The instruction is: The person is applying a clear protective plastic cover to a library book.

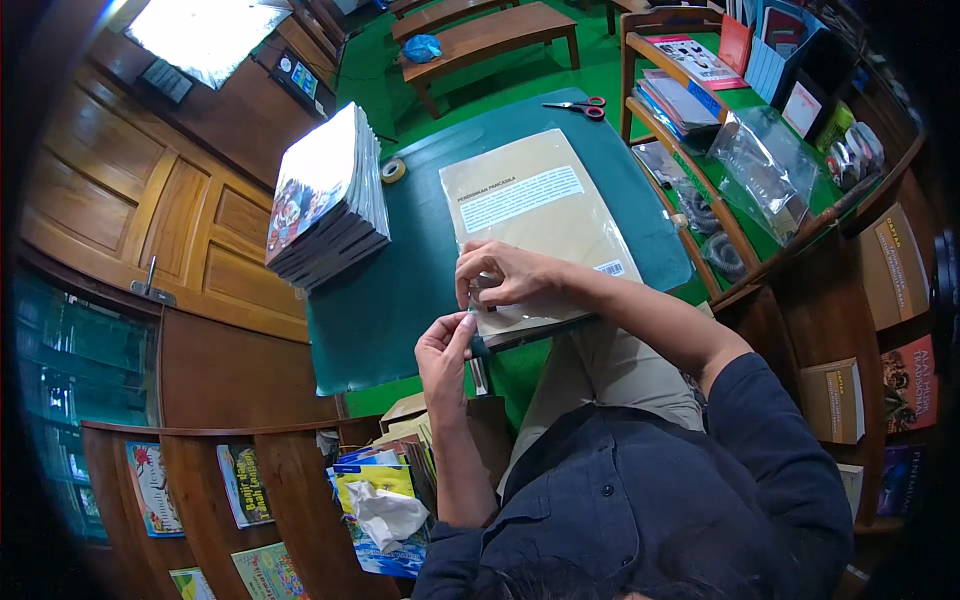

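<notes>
A beige book (526, 238) lies back cover up on a dark green table (352, 322), with printed text and a barcode. Clear plastic film wraps it and catches the light along its edges. My left hand (448, 349) is at the book's near left corner, thumb and forefinger pinched on the edge of the film. Over the same corner is my right hand (506, 274), fingers bent down towards the left edge and wrist across the cover. Whatever lies between the right fingertips is too small to make out.
A tall stack of plastic-covered books (330, 191) stands on the table's left, beside a tape roll (393, 170). Red-handled scissors (581, 107) lie at the far edge. Wooden shelves (712, 172) hold papers and plastic on the right. Below left are books with crumpled white paper (385, 516).
</notes>
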A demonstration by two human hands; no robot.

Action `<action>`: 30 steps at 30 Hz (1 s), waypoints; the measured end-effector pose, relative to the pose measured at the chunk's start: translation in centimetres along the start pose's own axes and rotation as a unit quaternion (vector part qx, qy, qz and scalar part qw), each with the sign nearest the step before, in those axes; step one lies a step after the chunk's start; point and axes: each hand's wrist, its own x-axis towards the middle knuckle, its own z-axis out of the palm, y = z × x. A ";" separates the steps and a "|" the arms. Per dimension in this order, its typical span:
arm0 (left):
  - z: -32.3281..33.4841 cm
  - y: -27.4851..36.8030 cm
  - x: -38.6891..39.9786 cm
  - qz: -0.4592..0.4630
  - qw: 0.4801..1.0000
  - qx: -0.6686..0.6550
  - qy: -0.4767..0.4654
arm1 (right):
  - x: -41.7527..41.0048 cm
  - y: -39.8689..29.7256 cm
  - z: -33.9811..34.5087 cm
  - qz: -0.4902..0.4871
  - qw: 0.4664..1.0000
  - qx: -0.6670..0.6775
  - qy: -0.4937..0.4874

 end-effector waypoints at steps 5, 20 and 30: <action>0.2 0.1 -0.2 0.014 1.000 0.020 -0.010 | 0.0 0.1 -0.1 0.023 1.000 -0.004 -0.008; 1.8 0.3 -1.4 0.082 0.943 0.304 0.112 | -0.1 0.1 -0.1 -0.021 0.998 -0.059 -0.020; 1.6 -0.4 -1.6 0.116 0.905 0.380 0.152 | -0.3 -0.5 -0.2 -0.008 0.992 -0.100 -0.070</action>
